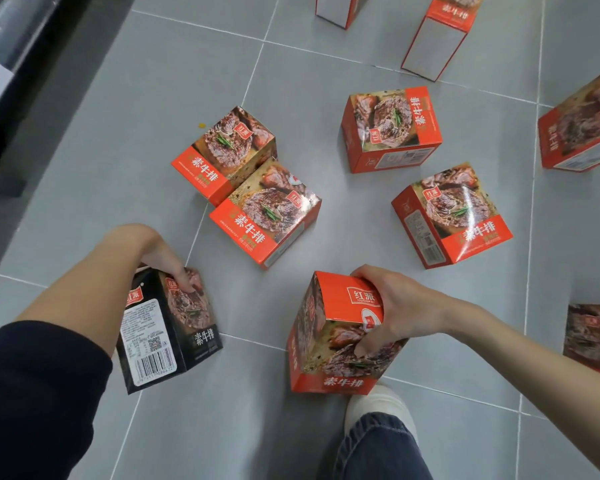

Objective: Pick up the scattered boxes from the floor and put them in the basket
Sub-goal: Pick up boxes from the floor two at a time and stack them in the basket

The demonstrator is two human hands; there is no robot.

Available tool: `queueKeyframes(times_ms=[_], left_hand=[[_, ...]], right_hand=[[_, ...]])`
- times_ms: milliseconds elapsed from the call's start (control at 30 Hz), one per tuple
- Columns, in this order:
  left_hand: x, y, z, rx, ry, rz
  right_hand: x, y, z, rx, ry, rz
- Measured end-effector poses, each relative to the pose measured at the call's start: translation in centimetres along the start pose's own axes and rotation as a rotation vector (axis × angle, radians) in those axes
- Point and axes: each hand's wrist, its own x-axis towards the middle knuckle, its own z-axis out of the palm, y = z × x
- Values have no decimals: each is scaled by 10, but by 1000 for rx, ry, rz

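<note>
My left hand (167, 263) grips the top of a black box (167, 332) with a steak picture and a barcode, held tilted just above the floor at lower left. My right hand (392, 306) is closed over the top of an orange steak box (329, 344) at lower centre. Several more orange boxes lie on the grey tiles: two touching each other (229, 154) (267, 213) in the middle, one (390, 128) beyond them, one (452, 216) to the right. No basket is in view.
Two more boxes (437, 39) (336, 8) stand at the top, another (582, 129) at the right edge and one (593, 337) at lower right. A dark shelf base (25, 64) runs along the upper left. My white shoe (381, 410) and jeans leg are below the orange box.
</note>
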Motion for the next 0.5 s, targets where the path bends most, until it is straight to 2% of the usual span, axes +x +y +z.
queueKeyframes(times_ms=[133, 233, 500], left_hand=[[-11, -28, 11, -183, 67, 38], [-21, -56, 15, -360, 114, 156], [-112, -107, 34, -447, 221, 393]], right_hand=[[4, -17, -4, -26, -10, -10], [4, -40, -10, -58, -18, -28], [-24, -126, -50, -70, -43, -54]])
